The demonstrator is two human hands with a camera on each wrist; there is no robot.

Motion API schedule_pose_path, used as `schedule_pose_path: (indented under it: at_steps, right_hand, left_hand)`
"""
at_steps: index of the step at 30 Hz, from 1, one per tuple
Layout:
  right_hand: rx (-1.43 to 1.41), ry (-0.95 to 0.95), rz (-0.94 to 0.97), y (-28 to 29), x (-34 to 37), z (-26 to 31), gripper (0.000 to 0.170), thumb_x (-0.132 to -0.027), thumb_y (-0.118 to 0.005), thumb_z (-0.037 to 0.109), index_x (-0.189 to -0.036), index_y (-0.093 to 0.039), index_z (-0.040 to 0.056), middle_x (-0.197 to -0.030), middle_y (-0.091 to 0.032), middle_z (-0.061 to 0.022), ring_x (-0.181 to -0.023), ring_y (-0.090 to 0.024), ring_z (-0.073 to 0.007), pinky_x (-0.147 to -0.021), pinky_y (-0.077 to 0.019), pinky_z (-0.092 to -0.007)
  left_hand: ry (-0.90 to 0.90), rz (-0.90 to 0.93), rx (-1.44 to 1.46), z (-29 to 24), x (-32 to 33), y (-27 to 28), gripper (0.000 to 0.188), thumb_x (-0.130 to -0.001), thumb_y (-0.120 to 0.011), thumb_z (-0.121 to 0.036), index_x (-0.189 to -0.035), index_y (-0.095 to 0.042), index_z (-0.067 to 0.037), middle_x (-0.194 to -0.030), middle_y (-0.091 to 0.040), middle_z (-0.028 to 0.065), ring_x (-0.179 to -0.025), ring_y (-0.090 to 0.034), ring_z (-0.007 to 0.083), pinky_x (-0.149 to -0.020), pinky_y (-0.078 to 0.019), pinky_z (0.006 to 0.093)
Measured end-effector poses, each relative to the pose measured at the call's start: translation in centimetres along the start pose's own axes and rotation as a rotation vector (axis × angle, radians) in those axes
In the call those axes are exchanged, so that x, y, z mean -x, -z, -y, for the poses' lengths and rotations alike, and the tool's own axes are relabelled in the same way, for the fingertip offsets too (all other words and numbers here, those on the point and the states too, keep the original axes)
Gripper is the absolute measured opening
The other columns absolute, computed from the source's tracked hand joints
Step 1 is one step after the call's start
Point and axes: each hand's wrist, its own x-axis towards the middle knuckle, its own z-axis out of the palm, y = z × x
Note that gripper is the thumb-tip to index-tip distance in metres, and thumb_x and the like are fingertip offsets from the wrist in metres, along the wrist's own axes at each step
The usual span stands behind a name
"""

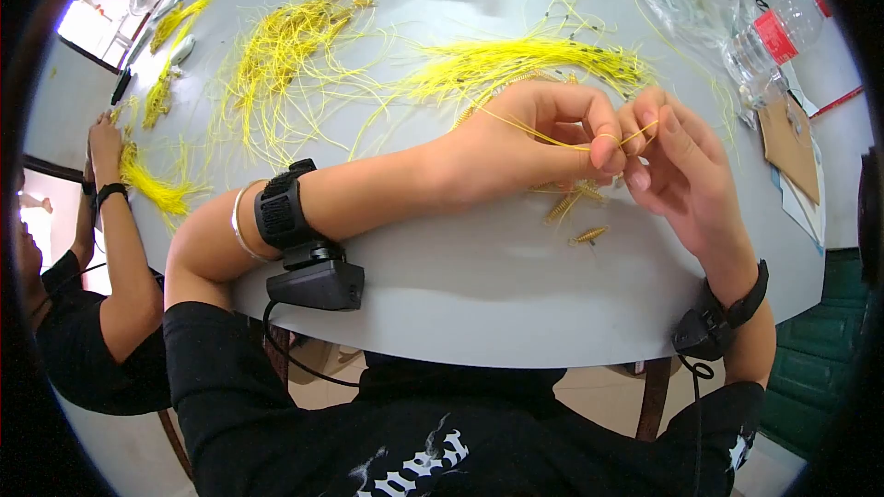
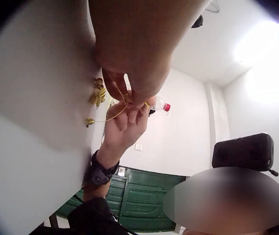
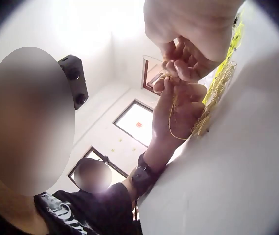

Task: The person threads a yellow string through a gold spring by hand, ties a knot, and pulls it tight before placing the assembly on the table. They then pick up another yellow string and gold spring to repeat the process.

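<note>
The left hand (image 1: 543, 133) and the right hand (image 1: 686, 161) meet just above the near right part of the worktop (image 1: 479, 285), each pinching a thin yellow cord (image 1: 635, 136) between thumb and fingertips. The two pinches are close together, probably because so fine a cord is easier to control over a short span; how firmly each fingertip presses cannot be told. The wrists come in from opposite sides, which seems to leave the tips free to face each other. From the left wrist, a strand is seen running down from the fingers to a small gold ribbed piece (image 2: 89, 122) at the worktop, whose surface may be taking its weight. Other gold ribbed pieces (image 1: 562, 207) lie just below the hands, within easy reach. Beyond them a bundle of yellow strands (image 1: 543, 60) lies roughly lengthwise, perhaps so that single strands come away cleanly, while a looser, tangled heap (image 1: 285, 46) sits apart at far left, likely to snag more. A plastic bottle (image 1: 773, 41) leans at far right, well away from the fingers.
</note>
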Motion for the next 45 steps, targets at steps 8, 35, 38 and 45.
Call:
schedule_pose_path:
  at_steps: [8,35,38,45]
  right_hand:
    - [-0.041,0.053,-0.011,0.8,-0.1,1.0,0.034,-0.087,-0.052,0.021,-0.116,-0.046,0.0049,-0.068,-0.035,0.0065,-0.057,-0.037,-0.0018,-0.043,-0.0298,-0.0177]
    - [0.676,0.029,0.026,1.2,-0.3,0.7,0.016,-0.088,-0.055,0.015,-0.099,-0.054,0.0032,-0.079,-0.055,0.0011,-0.064,-0.051,-0.0049,-0.053,-0.0408,-0.0179]
    - [0.838,0.062,0.042,1.4,-0.3,0.9,0.014,-0.087,-0.057,0.014,-0.094,-0.055,0.0024,-0.079,-0.054,0.0013,-0.066,-0.049,-0.0045,-0.057,-0.0402,-0.0191]
    - [0.863,0.105,0.001,0.5,0.0,1.2,0.008,-0.083,-0.06,0.009,-0.085,-0.055,0.0033,-0.073,-0.054,0.0008,-0.065,-0.049,-0.0053,-0.057,-0.0398,-0.0199]
  left_hand:
    - [0.021,0.006,-0.055,-0.4,0.0,-0.1,0.013,-0.086,-0.057,-0.008,-0.077,-0.047,-0.008,-0.083,-0.056,0.0012,-0.072,-0.048,0.0049,-0.062,-0.0393,0.0191]
    - [-0.015,-0.137,-0.071,-0.2,0.3,-0.3,0.003,-0.085,-0.055,-0.006,-0.084,-0.052,-0.007,-0.082,-0.054,-0.0006,-0.07,-0.048,0.0046,-0.059,-0.0383,0.0186]
    - [-0.003,-0.131,-0.057,-0.3,0.3,-0.3,0.003,-0.085,-0.055,-0.006,-0.084,-0.053,-0.007,-0.082,-0.054,-0.0013,-0.068,-0.048,0.0046,-0.059,-0.0383,0.0184]
    - [0.014,-0.085,-0.08,-0.3,0.4,-0.3,0.002,-0.086,-0.056,-0.006,-0.084,-0.054,-0.006,-0.082,-0.054,-0.0005,-0.067,-0.047,0.0046,-0.058,-0.0376,0.0186]
